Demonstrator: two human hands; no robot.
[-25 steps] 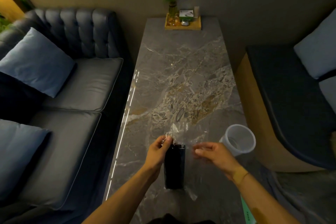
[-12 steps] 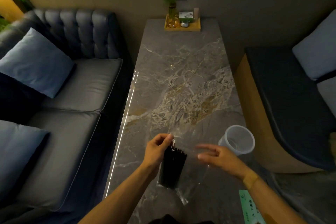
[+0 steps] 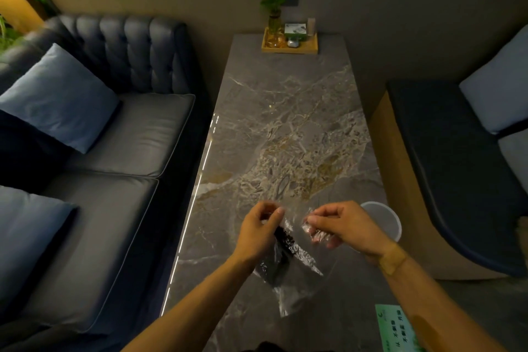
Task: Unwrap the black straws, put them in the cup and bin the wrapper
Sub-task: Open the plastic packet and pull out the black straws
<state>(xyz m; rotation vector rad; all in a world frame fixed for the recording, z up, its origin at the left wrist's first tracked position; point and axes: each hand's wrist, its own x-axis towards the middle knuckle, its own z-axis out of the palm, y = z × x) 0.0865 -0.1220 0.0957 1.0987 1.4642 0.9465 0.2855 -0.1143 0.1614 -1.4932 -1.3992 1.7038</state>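
Observation:
A bundle of black straws sits inside a clear plastic wrapper, held above the near part of the marble table. My left hand pinches the wrapper's top left edge, beside the straw tops. My right hand pinches the wrapper's other top edge, pulled away to the right, so the mouth is spread. The wrapper's lower end hangs crumpled towards me. A translucent white cup stands on the table just right of my right hand, partly hidden by it.
A dark tufted sofa with blue cushions runs along the table's left side. A bench with cushions is on the right. A wooden tray with a plant stands at the far end. A green printed card lies near right.
My right hand closed on the wrapper's right edge and pulled it sideways. The straw bundle tilted, its lower end swinging left under my left hand, and the wrapper mouth spread wider.

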